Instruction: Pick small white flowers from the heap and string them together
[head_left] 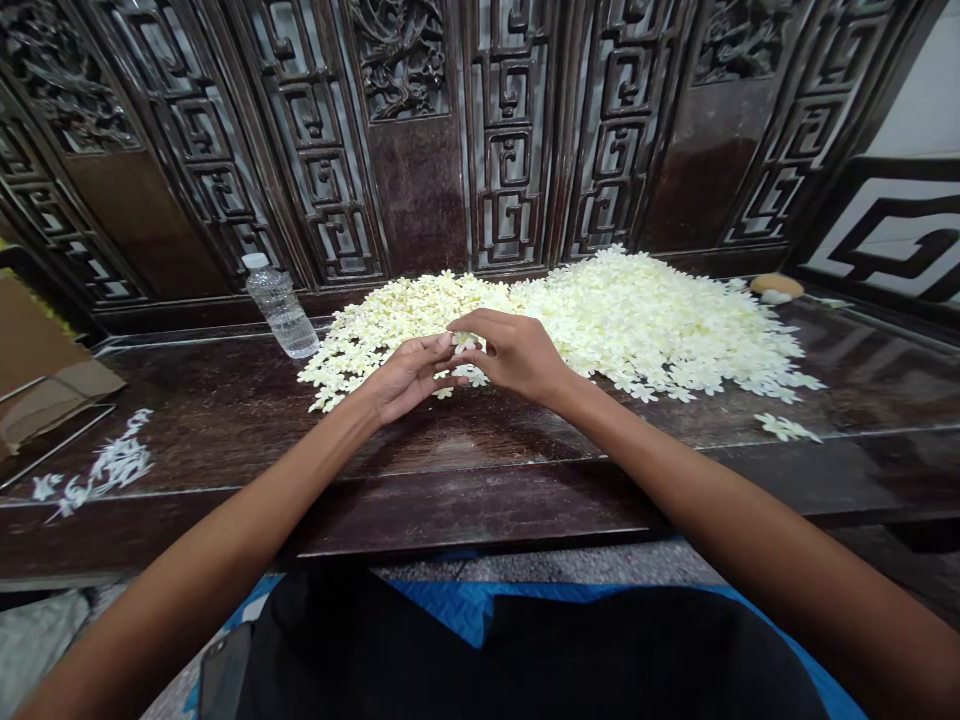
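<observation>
A wide heap of small pale yellow flowers (637, 320) covers the back of a dark wooden bench (480, 470). My left hand (409, 375) and my right hand (510, 352) meet at the heap's front edge. Their fingertips pinch together on one small flower (463, 343) held between them. Both forearms reach in from the bottom of the view.
A clear plastic water bottle (282, 308) stands at the back left of the bench. A carved dark wooden screen (480, 130) rises behind. Loose white petals (105, 468) lie at the left, a few flowers (784, 427) at the right. A cardboard box (45, 370) sits far left.
</observation>
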